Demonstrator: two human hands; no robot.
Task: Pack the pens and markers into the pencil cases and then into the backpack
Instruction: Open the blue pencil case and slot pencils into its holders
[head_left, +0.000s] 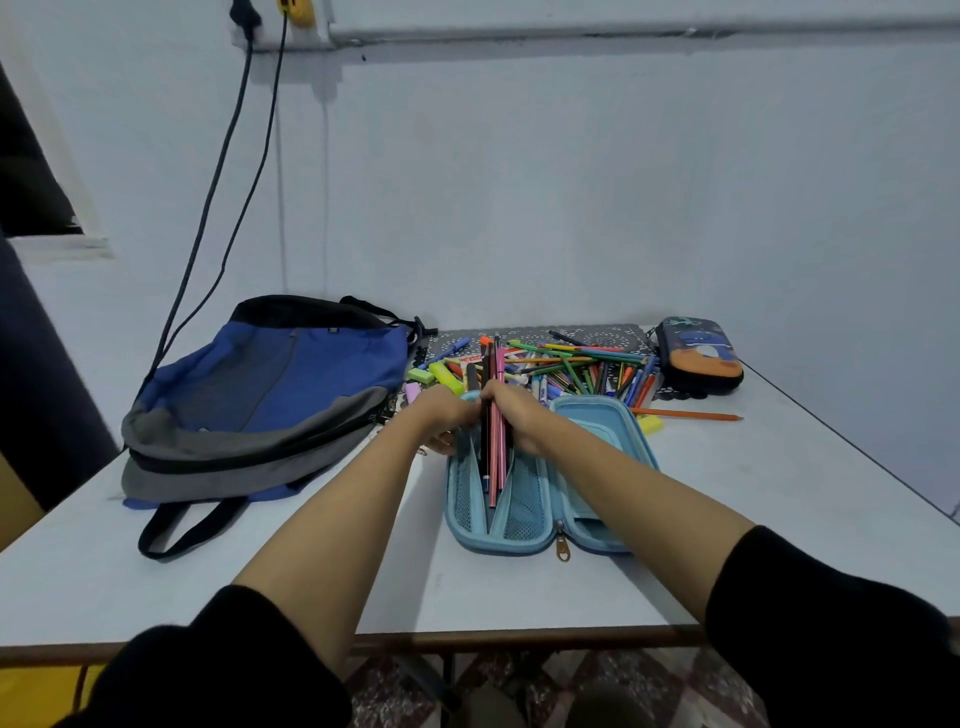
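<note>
An open light-blue pencil case (524, 514) lies at the table's middle, its mesh pockets facing up. My right hand (519, 415) grips a bundle of pens and pencils (493, 457) whose lower ends sit inside the case. My left hand (444, 418) holds the case's far left edge, touching the bundle. Behind the case a pile of loose pens, markers and pencils (571, 366) lies on a patterned mat. A blue and grey backpack (265, 395) lies flat at the left. A second, dark pencil case (698, 356) stands zipped at the back right.
A single orange pencil (685, 414) and a yellow highlighter (650, 424) lie right of the open case. The white table (156, 587) butts against the wall. Two cables (228, 171) hang down the wall behind the backpack.
</note>
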